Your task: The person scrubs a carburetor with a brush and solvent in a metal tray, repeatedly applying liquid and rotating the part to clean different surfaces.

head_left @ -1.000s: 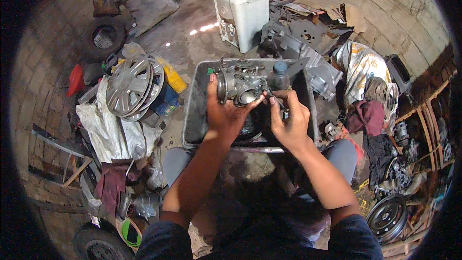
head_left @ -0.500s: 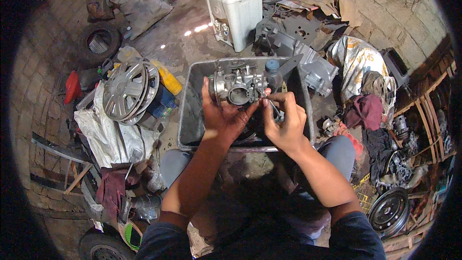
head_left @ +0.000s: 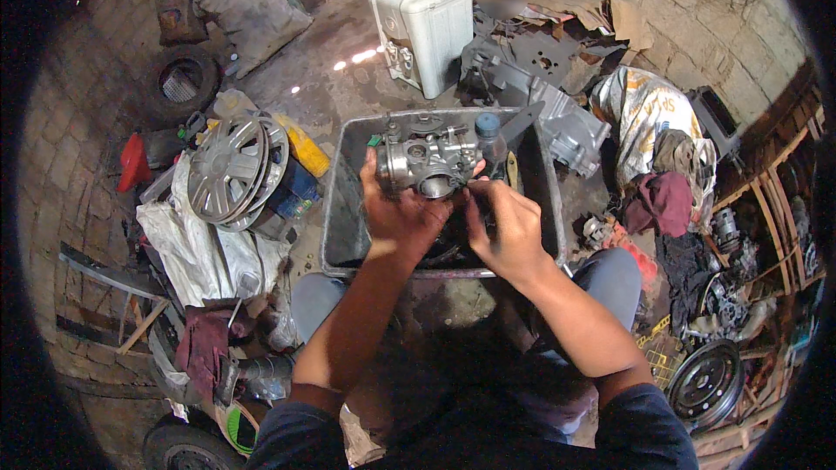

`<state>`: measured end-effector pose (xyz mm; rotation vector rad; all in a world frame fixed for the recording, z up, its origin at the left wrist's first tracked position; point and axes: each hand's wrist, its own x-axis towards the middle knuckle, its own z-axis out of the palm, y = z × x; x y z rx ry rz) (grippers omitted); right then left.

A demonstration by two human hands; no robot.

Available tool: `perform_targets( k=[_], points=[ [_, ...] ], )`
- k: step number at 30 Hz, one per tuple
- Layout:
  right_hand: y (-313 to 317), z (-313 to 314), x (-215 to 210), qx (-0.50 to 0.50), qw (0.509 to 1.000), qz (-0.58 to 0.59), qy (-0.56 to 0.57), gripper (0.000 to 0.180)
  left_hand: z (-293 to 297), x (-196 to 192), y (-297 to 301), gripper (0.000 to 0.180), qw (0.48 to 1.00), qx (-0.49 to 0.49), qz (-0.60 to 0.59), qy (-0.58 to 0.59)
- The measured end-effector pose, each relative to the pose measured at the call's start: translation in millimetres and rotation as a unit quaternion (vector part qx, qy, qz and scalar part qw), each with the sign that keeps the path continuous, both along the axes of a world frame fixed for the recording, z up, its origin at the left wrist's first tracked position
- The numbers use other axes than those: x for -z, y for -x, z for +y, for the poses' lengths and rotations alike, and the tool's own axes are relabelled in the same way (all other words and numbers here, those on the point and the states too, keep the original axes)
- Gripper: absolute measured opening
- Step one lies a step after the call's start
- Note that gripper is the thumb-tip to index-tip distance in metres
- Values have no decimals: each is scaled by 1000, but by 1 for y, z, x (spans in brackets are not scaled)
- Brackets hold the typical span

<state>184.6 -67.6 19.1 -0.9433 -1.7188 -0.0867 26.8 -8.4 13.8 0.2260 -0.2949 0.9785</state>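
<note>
A silvery metal carburetor point(head_left: 420, 153) is held up over a dark grey tub point(head_left: 332, 209). My left hand point(head_left: 399, 224) cradles it from below and the left, fingers wrapped round its body, its round bore facing me. At the lower right side of the carburetor, my right hand point(head_left: 509, 228) is closed in a pinch. Whatever is between those fingertips is too small and hidden to make out. Behind the right hand, a clear bottle with a blue cap point(head_left: 489, 132) stands in the tub, beside a yellowish handle point(head_left: 512, 171).
Beyond the tub stands a white water container point(head_left: 427, 35). Wheel covers point(head_left: 228, 165) and a white sack point(head_left: 187, 239) lie to the left. A grey metal housing point(head_left: 562, 135), a maroon cloth point(head_left: 659, 203) and a black wheel rim point(head_left: 705, 383) are on the right.
The carburetor has tipped, so its bore sits lower. My right hand has shifted slightly left and down, and the thin rod seen by its fingers no longer shows.
</note>
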Motion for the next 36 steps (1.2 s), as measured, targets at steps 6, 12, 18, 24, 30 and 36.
perform_targets(
  k=[6, 12, 18, 24, 30, 36],
  points=[
    [4, -6, 1, 11, 991, -14, 133, 18, -9, -13, -9, 68, 937, -223, 263, 60],
    [-7, -1, -1, -80, 985, 90, 123, 27, -2, -5, 3, 65, 933, -249, 260, 28],
    [-4, -16, -19, -34, 996, 77, 17, 20, -4, -3, 8, 64, 950, -230, 207, -33],
    [-5, -19, -21, -33, 993, 110, -10, 20, -4, 1, 5, 56, 925, -310, 218, -24],
    [-12, -17, -25, -46, 996, 70, 28, 19, 6, 8, 16, 58, 880, -364, 265, -150],
    [-13, -16, -23, -100, 994, 50, -18, 26, -2, -9, 12, 56, 877, -358, 265, -181]
  ],
)
